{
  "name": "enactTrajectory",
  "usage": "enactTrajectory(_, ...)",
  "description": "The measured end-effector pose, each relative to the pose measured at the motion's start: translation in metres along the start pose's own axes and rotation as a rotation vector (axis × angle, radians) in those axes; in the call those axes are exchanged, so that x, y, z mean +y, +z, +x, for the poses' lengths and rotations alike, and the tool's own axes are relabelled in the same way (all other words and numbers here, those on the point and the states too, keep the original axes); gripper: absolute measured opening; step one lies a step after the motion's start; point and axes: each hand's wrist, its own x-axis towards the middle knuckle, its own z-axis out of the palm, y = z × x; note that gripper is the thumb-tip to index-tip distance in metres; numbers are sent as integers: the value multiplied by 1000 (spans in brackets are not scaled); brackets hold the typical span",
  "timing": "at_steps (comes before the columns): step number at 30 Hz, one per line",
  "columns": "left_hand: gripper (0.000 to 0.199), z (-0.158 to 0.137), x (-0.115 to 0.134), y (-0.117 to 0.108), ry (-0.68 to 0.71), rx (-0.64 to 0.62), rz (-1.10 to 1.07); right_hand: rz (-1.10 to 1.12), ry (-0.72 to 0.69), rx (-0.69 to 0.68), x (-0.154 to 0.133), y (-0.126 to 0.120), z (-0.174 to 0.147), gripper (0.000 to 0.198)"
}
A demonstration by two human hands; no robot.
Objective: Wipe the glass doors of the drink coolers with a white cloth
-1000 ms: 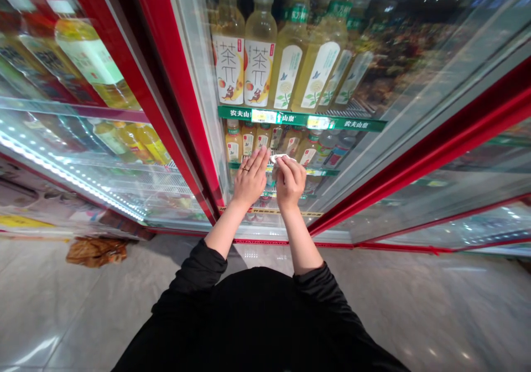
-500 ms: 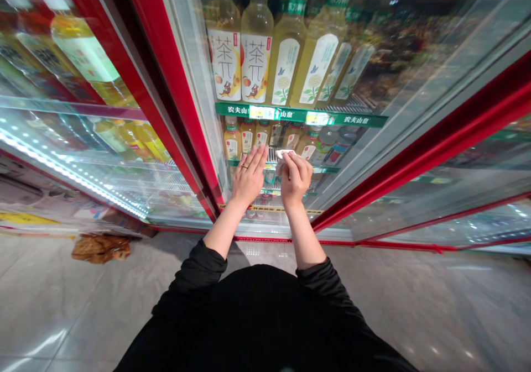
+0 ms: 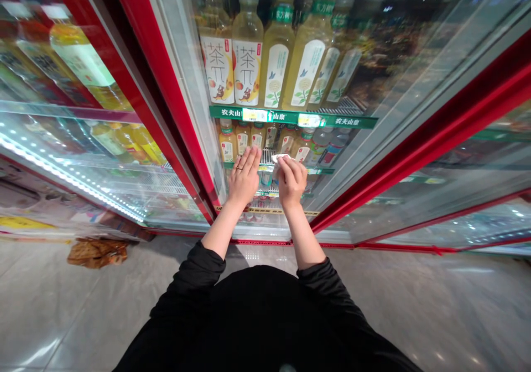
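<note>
My left hand [image 3: 244, 179] lies flat against the glass door [image 3: 375, 84] of a drinks cooler, its fingers stretched upward and a ring on one of them. Just to its right, my right hand [image 3: 292, 183] has its fingers closed over a crumpled white tissue [image 3: 279, 157] at the same pane. Part of the tissue is hidden under those fingers. Behind the glass, both hands overlap the lower shelf with its small drink bottles [image 3: 301, 150]. Larger tea bottles [image 3: 247, 73] stand on the green-edged shelf [image 3: 348, 121] above.
Red door frames [image 3: 166, 79] slant down on either side of the pane. Another cooler section with bottles [image 3: 89, 62] is at the left. On the grey tiled floor [image 3: 83, 311], a crumpled brown item [image 3: 97, 252] lies near the cooler's base.
The camera view has tilted slightly, so the bottles and shelves sit a little lower and further left. Both hands keep nearly the same place against the shelves, and the tissue stays in my right hand.
</note>
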Motion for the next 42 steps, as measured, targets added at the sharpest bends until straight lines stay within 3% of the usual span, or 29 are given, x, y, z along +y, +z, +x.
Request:
enactTrajectory(4, 81, -2, 2, -1, 9, 53, 22, 33, -75, -132, 10, -13, -9, 31)
enactTrajectory(9, 80, -2, 12, -6, 33, 58, 8, -35, 87, 67, 25, -17, 7, 28)
enactTrajectory(12, 77, 4, 25, -7, 72, 28, 6, -17, 62, 122, 19, -8, 22, 28)
enactTrajectory(18, 71, 20, 45, -6, 102, 72, 35, 2, -116, -90, 27, -24, 4, 28)
enactTrajectory(22, 74, 22, 57, -3, 172, 0, 17, -57, 4, -22, 50, -40, -8, 28)
enactTrajectory(27, 78, 25, 73, 7, 151, -41, 17, 3, 118, 54, 52, -31, 0, 29)
enactTrajectory(30, 75, 25, 77, 15, 121, -28, 39, 28, 36, -39, 56, -36, 0, 29)
enactTrajectory(34, 76, 24, 75, 23, 99, -17, 40, 46, -143, -197, 80, -61, 1, 31)
enactTrajectory(39, 78, 24, 76, 29, 84, 20, 21, 13, -18, 60, 91, -64, 21, 29)
enactTrajectory(42, 74, 24, 80, 31, 55, 34, 32, 27, 16, -40, 78, -53, 24, 31)
